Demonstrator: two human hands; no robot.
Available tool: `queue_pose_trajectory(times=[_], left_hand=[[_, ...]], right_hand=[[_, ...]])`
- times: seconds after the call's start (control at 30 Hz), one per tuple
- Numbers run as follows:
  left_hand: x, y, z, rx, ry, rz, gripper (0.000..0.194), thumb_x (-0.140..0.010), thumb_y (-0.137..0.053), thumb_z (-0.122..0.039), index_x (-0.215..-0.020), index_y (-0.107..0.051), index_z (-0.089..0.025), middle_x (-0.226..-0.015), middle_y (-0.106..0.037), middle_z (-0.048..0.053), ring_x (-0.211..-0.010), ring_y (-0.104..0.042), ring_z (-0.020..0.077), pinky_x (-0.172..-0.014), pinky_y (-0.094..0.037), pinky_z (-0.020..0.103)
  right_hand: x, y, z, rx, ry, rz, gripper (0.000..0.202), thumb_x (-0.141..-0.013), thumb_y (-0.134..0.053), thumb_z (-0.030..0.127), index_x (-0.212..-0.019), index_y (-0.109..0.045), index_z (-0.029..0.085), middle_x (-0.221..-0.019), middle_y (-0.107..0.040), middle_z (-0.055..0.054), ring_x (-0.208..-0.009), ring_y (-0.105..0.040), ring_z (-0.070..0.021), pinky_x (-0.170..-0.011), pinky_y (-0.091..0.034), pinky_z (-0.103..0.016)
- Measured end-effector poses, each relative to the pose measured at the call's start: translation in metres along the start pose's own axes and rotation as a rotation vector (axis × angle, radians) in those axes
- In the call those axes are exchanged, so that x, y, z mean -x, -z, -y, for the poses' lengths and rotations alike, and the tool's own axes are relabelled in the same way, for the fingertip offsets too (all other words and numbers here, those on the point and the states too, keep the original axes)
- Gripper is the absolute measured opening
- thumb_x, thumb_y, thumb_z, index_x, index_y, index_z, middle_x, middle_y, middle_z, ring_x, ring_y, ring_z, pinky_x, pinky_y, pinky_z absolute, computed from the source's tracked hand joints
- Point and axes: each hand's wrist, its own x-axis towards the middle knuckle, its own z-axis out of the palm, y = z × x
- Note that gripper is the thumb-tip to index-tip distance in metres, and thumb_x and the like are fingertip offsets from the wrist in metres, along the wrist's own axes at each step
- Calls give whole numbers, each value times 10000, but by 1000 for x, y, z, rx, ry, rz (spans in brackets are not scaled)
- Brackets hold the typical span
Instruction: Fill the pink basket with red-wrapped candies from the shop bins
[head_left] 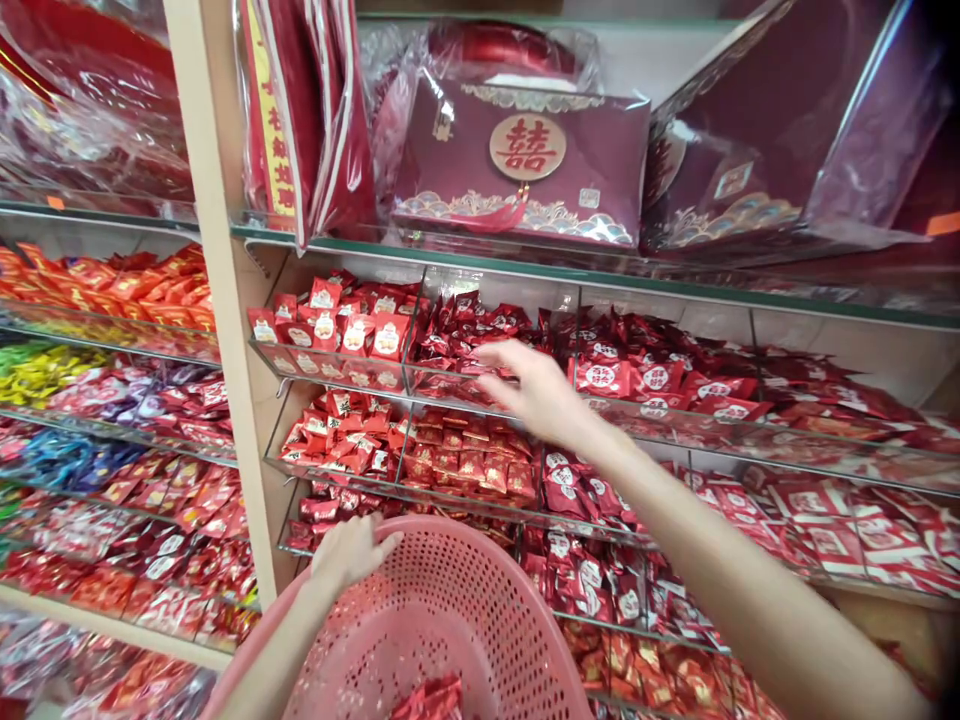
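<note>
My left hand (pixel 352 548) is closed over the far left part of the rim of a pink perforated plastic basket (pixel 487 575). A few red wrapped packets (pixel 433 700) lie at the bottom of the basket. Stretched out to the upper shelf row, my right hand (pixel 529 388) has its thumb and fingers apart with nothing seen between them. It is in front of a clear compartment of dark red wrapped candies (pixel 469 330); whether a fingertip touches them I cannot tell. To its right are red candies with white labels (pixel 604 375), and to its left, red packets with white round labels (pixel 356 330).
Several rows of clear-fronted compartments hold red packets (pixel 472 465). A pale wooden upright (pixel 229 300) separates them from shelves of orange (pixel 120 285) and multicoloured candies on the left. Above, a glass shelf edge (pixel 600 278) carries dark red gift boxes (pixel 517 165).
</note>
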Motion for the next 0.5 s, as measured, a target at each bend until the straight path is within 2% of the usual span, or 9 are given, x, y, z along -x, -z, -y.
queue_pose_trajectory(times=[0.07,0.17,0.23,0.33,0.4,0.5], left_hand=[[-1,-3,2,2,2,-6,622,-761,-227,-649,-975,-592,-192,-900,-671,141,-877,-615,287,-714,-432,368],[-4,-8,4,9,8,-9,639,-754,-224,-655,-1006,-584,-190,-921,-667,146,-886,-611,296,-724,-430,382],[-5,-10,5,16,6,-15,645,-754,-223,-656,-1028,-576,-192,-937,-666,144,-894,-608,297,-733,-428,387],[-5,-10,4,21,3,-19,655,-754,-215,-660,-1044,-570,-192,-946,-665,142,-901,-606,301,-741,-427,397],[-4,-8,3,19,6,-11,655,-756,-220,-653,-1053,-568,-185,-954,-662,147,-914,-602,306,-744,-427,401],[-2,-5,4,14,20,-4,644,-762,-231,-638,-1064,-561,-175,-965,-657,153,-915,-601,306,-744,-428,400]], right_hand=[[-21,16,-30,122,-59,-65,265,-815,-464,177,-1068,-540,162,-1006,-603,-78,-928,-555,-184,-860,-418,-362],[-41,24,-56,258,-153,-23,255,-807,-458,181,-1039,-562,155,-989,-621,-89,-901,-573,-199,-821,-429,-343],[-50,22,-62,317,-259,35,240,-820,-460,280,-981,-592,160,-958,-635,-102,-897,-582,-227,-789,-435,-347],[-64,14,-62,364,-426,70,386,-822,-415,472,-888,-621,152,-889,-647,-130,-881,-593,-272,-749,-440,-369],[-73,8,-63,332,-424,106,458,-788,-434,542,-918,-621,144,-939,-643,-136,-906,-587,-273,-772,-439,-366],[-83,3,-68,172,-345,251,629,-693,-523,613,-1113,-550,146,-1143,-575,-121,-1004,-553,-243,-856,-422,-335]])
